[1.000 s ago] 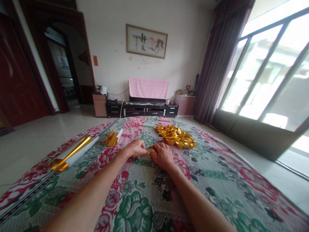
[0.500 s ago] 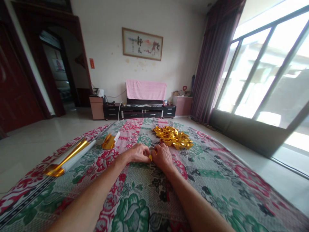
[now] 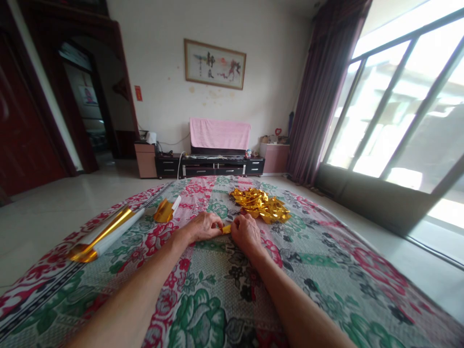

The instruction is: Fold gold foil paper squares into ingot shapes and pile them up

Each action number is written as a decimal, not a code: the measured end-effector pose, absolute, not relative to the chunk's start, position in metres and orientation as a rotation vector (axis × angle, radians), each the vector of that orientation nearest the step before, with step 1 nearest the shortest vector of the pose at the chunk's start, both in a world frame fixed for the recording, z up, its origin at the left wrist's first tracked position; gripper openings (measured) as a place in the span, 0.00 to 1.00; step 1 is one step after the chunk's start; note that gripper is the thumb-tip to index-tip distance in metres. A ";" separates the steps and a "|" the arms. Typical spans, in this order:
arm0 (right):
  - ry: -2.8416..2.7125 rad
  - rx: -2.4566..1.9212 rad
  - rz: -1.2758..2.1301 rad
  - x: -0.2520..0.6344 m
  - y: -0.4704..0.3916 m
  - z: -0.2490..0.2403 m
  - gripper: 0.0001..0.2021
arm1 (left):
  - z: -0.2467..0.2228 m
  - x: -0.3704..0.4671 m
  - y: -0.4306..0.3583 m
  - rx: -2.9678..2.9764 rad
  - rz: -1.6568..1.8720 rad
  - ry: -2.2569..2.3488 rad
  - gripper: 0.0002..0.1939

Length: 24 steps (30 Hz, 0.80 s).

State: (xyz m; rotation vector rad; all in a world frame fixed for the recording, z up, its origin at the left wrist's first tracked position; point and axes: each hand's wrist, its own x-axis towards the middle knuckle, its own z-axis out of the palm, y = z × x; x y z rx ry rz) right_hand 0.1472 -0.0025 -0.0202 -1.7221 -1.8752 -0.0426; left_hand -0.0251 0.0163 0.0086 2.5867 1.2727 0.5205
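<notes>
Between my two hands is a small gold foil piece, low over the flowered cloth. My left hand pinches its left end with thumb and fingers. The other end is gripped by my right hand, whose fingers are curled and partly hide it. Just beyond my right hand lies a pile of shiny folded gold foil pieces. To the left of my hands, a small curled stack of gold foil sheets with white backing rests on the cloth.
A larger roll of gold and white sheets lies at the left on the flowered tablecloth. Past the table's far edge stand a low black cabinet and a screen under a pink cloth. Windows are at the right.
My hands have drawn slightly apart, and more of the gold foil piece now shows between them. The pile and the rolls lie as before.
</notes>
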 end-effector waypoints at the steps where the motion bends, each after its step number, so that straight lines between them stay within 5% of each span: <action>1: -1.878 -1.726 -0.049 0.147 -0.003 -0.020 0.11 | 0.008 -0.026 0.017 2.586 0.527 1.272 0.11; 24: -2.220 -1.551 -0.173 0.148 -0.003 -0.012 0.11 | -0.002 -0.023 0.024 2.655 0.632 1.023 0.17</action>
